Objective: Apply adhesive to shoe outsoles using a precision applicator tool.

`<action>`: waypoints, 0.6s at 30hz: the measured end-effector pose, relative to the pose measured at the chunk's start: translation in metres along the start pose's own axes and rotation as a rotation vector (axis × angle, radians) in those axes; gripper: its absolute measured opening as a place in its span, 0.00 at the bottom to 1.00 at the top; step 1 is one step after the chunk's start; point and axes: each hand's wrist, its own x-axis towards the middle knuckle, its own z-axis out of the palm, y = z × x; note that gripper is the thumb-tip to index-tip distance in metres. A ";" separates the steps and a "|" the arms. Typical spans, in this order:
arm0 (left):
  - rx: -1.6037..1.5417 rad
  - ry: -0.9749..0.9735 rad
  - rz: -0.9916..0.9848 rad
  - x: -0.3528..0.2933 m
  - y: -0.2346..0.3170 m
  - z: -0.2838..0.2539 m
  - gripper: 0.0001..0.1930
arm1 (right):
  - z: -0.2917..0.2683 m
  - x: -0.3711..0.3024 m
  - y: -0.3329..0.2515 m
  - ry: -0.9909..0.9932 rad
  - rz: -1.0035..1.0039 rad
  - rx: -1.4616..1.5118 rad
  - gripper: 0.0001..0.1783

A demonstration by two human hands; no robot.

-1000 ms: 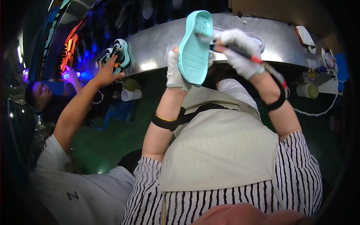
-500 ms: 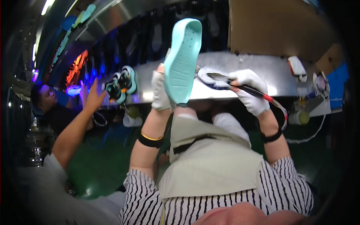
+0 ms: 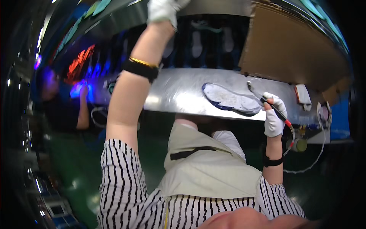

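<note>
My left hand point(image 3: 162, 11), in a white fingerless glove, reaches far up to the metal shelf edge at the top of the view. Its fingers are blurred and partly cut off, so what they hold, if anything, does not show. My right hand point(image 3: 274, 120), also gloved, is closed around a brush point(image 3: 256, 91) with a black handle and a red-and-white hose at its rear end. The brush head points up and left over the bench. Left of it, a white shoe sole with a dark blue rim point(image 3: 230, 100) lies flat on the metal bench point(image 3: 171, 89).
A large cardboard sheet point(image 3: 293, 53) stands behind the bench on the right. Nearby lie a white-and-red packet point(image 3: 303, 95) and a roundish container point(image 3: 299, 145). Behind the bench, several soles point(image 3: 196, 44) show in a dark recess. Another person point(image 3: 61, 99) works at far left under blue light.
My left hand has swung upward, and the turquoise shoe sole it held is out of sight. My right hand has drawn the brush off the white sole. The pair of shoes is mostly hidden by my arm.
</note>
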 end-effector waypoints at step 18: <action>0.845 0.097 -0.676 -0.318 -0.118 -0.190 0.12 | 0.016 -0.015 0.032 -0.204 0.126 0.038 0.14</action>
